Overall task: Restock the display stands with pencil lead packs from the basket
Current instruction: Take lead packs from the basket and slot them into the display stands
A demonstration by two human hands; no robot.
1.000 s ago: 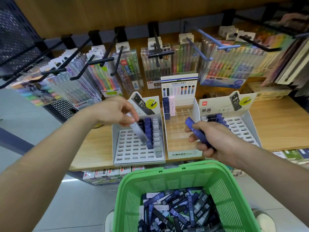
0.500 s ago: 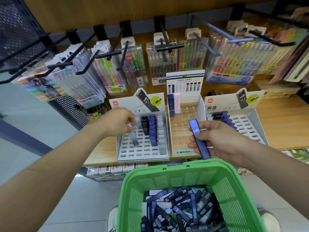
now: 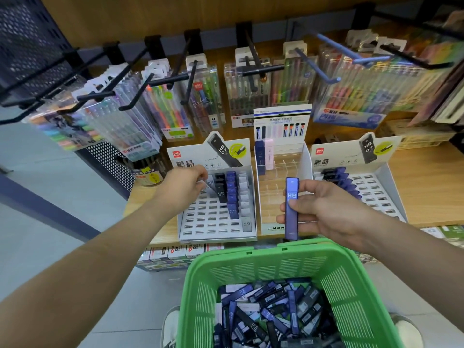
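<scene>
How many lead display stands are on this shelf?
3. The left white stand is under the left hand, which pinches a pale pack; the clear middle stand is behind the blue pack in the right hand; the right white stand is beyond that hand.

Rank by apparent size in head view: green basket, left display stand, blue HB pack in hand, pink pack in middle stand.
1. green basket, nearest the camera
2. left display stand
3. blue HB pack
4. pink pack, farther back, so its real size against the blue one is unsure
</scene>
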